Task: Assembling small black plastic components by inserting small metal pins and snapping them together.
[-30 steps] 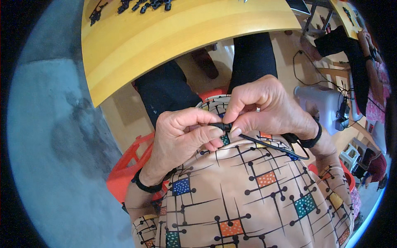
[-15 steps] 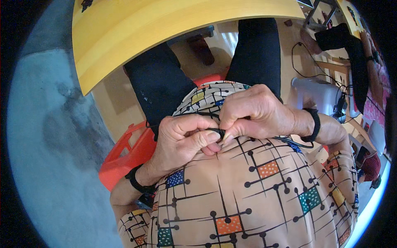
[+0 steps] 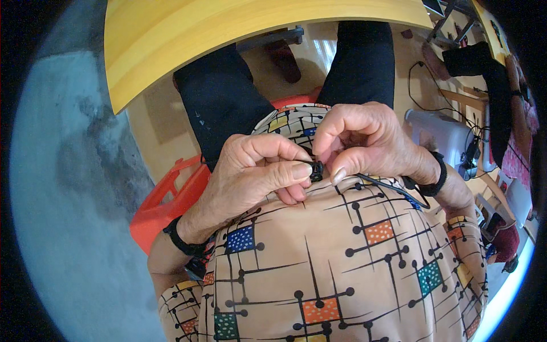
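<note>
In front of my patterned shirt (image 3: 319,245), my left hand (image 3: 250,171) pinches a small black plastic piece (image 3: 317,170) between thumb and forefinger. Its exact kind does not show; the fingertips cover part of it. My right hand (image 3: 370,139) is just to its right, thumb and forefinger apart, with the fingertips close to the piece. A thin black cord (image 3: 399,189) loops from beneath my right hand across the shirt and bends back near the wrist. Each wrist wears a black band.
A yellow table (image 3: 228,34) stands ahead, over my dark-trousered legs. I sit on a red plastic chair (image 3: 171,188). To the right are a translucent plastic bin (image 3: 436,134), tangled black cables (image 3: 473,142) and another person's arm (image 3: 517,108). A stained grey-blue surface (image 3: 74,199) fills the left.
My right thumb and forefinger have opened and drawn slightly away from the black piece, so more of it shows. My left hand still grips it. The view has shifted a little.
</note>
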A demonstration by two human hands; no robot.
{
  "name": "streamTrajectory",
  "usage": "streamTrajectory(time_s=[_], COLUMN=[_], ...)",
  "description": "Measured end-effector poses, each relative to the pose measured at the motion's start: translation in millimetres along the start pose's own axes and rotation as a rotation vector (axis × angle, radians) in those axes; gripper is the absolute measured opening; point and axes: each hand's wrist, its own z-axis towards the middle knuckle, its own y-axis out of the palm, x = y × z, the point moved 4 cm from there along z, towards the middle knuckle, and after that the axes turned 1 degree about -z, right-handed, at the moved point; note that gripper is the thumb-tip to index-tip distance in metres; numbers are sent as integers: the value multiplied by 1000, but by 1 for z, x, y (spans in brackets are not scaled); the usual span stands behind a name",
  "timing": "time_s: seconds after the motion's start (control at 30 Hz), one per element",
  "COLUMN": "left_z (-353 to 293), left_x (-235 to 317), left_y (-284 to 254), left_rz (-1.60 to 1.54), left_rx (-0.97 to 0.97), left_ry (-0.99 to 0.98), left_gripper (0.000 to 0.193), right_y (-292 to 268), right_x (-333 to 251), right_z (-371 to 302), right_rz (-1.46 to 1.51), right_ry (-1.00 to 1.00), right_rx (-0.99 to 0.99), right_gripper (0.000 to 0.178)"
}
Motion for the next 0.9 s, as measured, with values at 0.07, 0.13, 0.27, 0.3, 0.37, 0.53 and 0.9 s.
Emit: streamTrajectory(time_s=[0.07, 0.13, 0.27, 0.3, 0.37, 0.53, 0.9], left_z=[0, -1, -6, -6, -6, -2, 3], left_x=[0, 1, -3, -4, -6, -5, 4], left_y=[1, 3, 7, 8, 9, 9, -4], left_rz=[30, 63, 106, 106, 113, 57, 6], left_rx=[-4, -8, -11, -20, -11, 3, -57], left_ry=[15, 29, 16, 7, 16, -38, -39], left_gripper=[14, 13, 10, 9, 8, 9, 14], right_y=[0, -1, 7, 10, 11, 7, 5], right_x=[0, -3, -8, -5, -2, 2, -18], right_z=[1, 4, 4, 1, 0, 5, 11], right_rz=[-45, -173, -575, -578, -578, -622, -552], right_ry=[20, -44, -272, -429, -499, -571, -363], right_rx=[-48, -105, -244, -183, -173, -143, -95], right_gripper=[26, 23, 24, 27, 28, 29, 30])
